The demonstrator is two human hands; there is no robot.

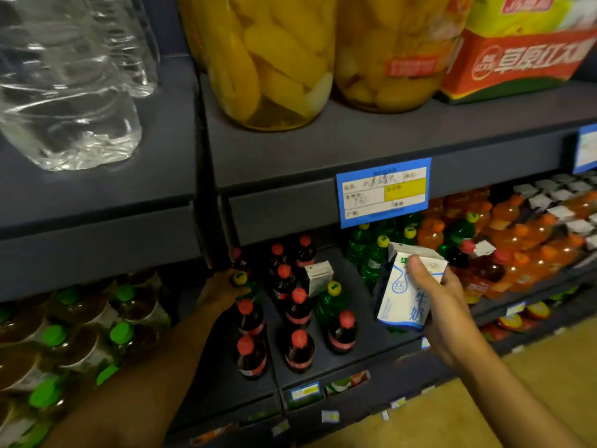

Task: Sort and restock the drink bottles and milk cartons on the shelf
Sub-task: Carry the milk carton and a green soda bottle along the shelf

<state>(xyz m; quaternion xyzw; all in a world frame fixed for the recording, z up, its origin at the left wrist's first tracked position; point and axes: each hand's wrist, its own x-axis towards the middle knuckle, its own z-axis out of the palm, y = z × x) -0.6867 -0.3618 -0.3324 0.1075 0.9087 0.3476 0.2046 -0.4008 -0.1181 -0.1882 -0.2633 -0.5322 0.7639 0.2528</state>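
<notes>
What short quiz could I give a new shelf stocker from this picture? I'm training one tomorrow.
1. True or false: the right hand holds a milk carton.
2. The bottle in the left hand has a cap of which colour? A red, B yellow, C orange.
3. Fill in: a second, smaller carton stands among the ____-capped dark bottles.

Key: 1 true; 2 B; 3 red.
</notes>
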